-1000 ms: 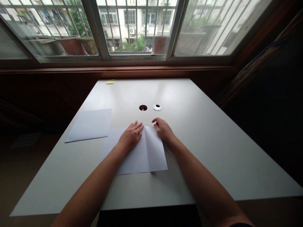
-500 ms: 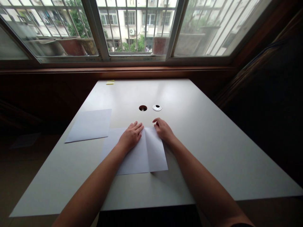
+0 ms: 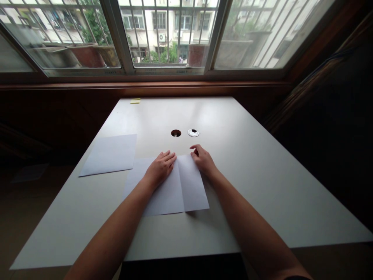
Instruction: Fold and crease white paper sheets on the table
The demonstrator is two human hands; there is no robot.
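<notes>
A white sheet of paper [image 3: 167,198] lies in front of me on the white table [image 3: 274,202]. One crease runs down it from far edge to near edge, and the strip to the right of the crease is tilted up off the table. My left hand [image 3: 161,166] rests flat on the sheet left of the crease, fingers stretched out. At the far right corner, my right hand [image 3: 203,159] has its fingers curled on the paper's edge, with the index finger held out above it. Part of the sheet is hidden under my left forearm.
More white paper [image 3: 109,154] lies to the left on the table. Beyond my hands are a round hole [image 3: 176,133] in the tabletop and a loose round cover [image 3: 193,133]. A yellow sticky note [image 3: 135,101] sits by the far edge, below the barred window [image 3: 170,35].
My right hand has shifted slightly right, and the right strip of the sheet has risen and opened out a little more. My left hand stays in place.
</notes>
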